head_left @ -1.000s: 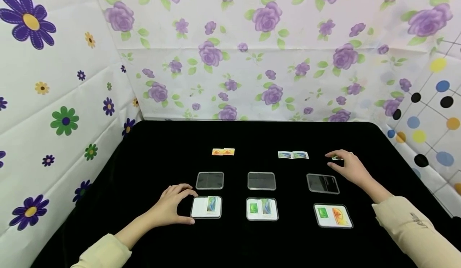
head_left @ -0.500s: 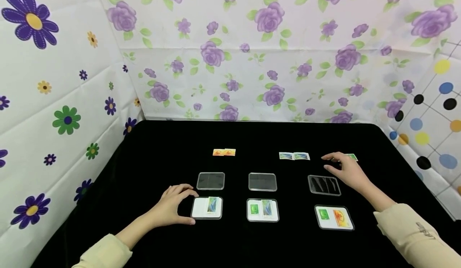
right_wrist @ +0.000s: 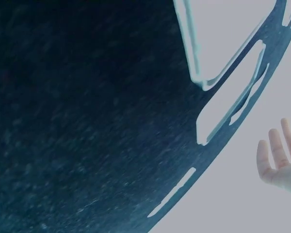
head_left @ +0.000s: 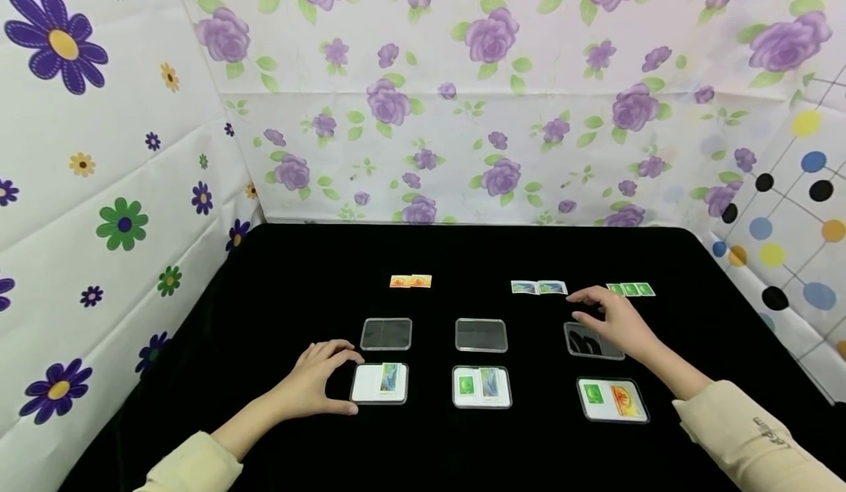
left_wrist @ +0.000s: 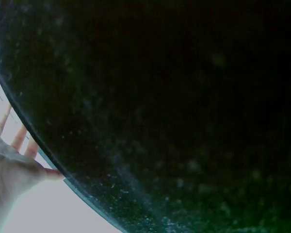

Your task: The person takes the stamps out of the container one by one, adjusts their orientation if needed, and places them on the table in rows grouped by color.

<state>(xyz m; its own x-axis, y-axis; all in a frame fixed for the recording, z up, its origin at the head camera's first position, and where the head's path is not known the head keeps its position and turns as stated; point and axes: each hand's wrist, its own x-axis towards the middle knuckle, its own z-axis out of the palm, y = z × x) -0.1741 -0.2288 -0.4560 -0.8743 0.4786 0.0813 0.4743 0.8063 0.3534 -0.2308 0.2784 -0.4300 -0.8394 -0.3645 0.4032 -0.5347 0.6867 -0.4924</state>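
My left hand point(head_left: 316, 380) rests at the left edge of a shallow clear-rimmed case point(head_left: 366, 383). Its thumb and fingers are spread near the case's two left corners. Inside that case, a blue-green stamp point(head_left: 390, 377) lies on the white base. Over the cloth, my right hand point(head_left: 617, 323) hovers with thumb and fingers apart, nothing visible between them. Its fingertips come near a pair of blue landscape stamps point(head_left: 538, 287), and it partly covers a clear lid point(head_left: 584, 341). Three green stamps point(head_left: 631, 289) lie just beyond it. Both wrist views show extended fingers at their edges.
A middle case point(head_left: 482, 396) holds a green and a blue-green stamp; the right case point(head_left: 613, 409) holds a green and an orange one. Two more clear lids point(head_left: 386, 334) lie behind the cases. Orange stamps point(head_left: 410, 281) sit farther back on the black cloth point(head_left: 317, 264).
My right hand has moved left from over the green stamps toward the blue pair, leaving the green ones uncovered. My left hand stays at the left case.
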